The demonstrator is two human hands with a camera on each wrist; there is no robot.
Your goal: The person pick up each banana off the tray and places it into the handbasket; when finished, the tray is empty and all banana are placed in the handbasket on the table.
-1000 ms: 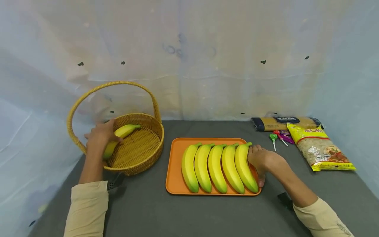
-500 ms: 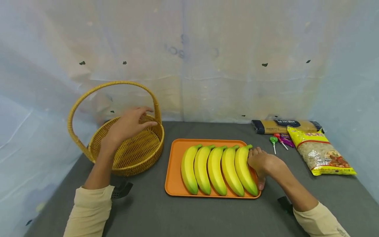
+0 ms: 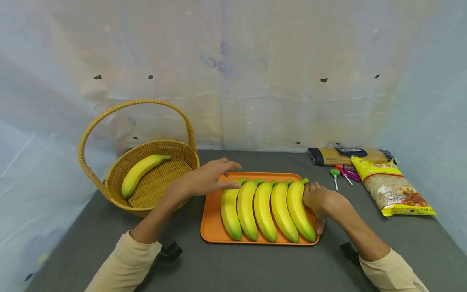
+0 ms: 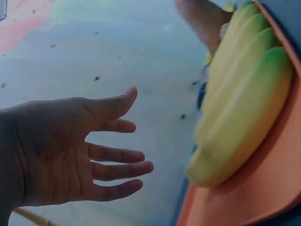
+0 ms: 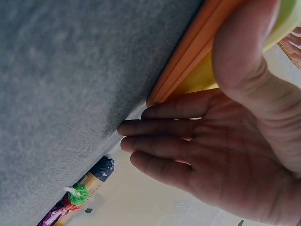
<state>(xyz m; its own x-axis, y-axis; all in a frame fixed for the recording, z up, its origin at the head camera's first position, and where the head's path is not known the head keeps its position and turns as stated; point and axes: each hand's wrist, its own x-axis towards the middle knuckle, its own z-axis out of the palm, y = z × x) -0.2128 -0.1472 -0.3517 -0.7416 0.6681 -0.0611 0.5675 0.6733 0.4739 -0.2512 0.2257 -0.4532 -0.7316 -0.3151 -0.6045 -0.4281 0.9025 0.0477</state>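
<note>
My left hand is open, with straight fingers reaching over the back left corner of an orange tray. The fingertips hover at the green tip of the leftmost of several yellow bananas lying side by side on the tray. In the left wrist view the left hand is spread and holds nothing, with the bananas to its right. My right hand rests on the tray's right edge beside the rightmost banana, fingers straight, thumb on the rim. One banana lies in the wicker basket at the left.
At the back right of the grey table lie a spaghetti packet, two or three lollipops and a yellow food bag. A pale plastic sheet walls the table on three sides. The basket's tall handle arches over it.
My left hand let go of the banana in the basket, rose, and swung right to the tray's back left corner. The right hand stayed on the tray's edge.
</note>
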